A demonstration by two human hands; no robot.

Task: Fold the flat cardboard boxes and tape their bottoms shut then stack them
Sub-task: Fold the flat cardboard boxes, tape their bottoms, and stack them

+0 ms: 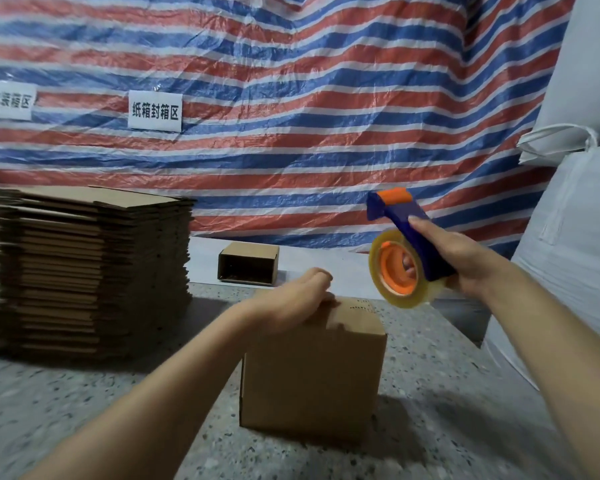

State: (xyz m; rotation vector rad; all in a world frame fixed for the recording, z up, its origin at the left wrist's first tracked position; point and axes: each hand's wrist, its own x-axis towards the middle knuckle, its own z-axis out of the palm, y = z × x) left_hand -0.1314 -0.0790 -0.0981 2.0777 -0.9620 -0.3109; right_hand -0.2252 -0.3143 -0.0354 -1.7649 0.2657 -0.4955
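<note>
While the left hand (293, 299) presses down on the top of the box (312, 368), fingers curled over its far left edge, the taping step looks to be in hand. The right hand (465, 265) is wrapped round the handle of the tape gun (407, 251), held in the air just above and right of the box and not touching it. The next move probably calls for bringing the gun's orange roller end down onto the flap seam under the left hand and drawing it across, with the left hand keeping the flaps flat. Whether any tape already lies on the seam cannot be told.

The box stands upright on the speckled floor (84, 410), plain brown, squared up, its upward face closed. Left of the box rises a tall stack (90, 271) of flat cartons. Behind the box, near the striped tarp (291, 98), a folded carton (248, 263) lies on its side, open mouth facing the person.
</note>
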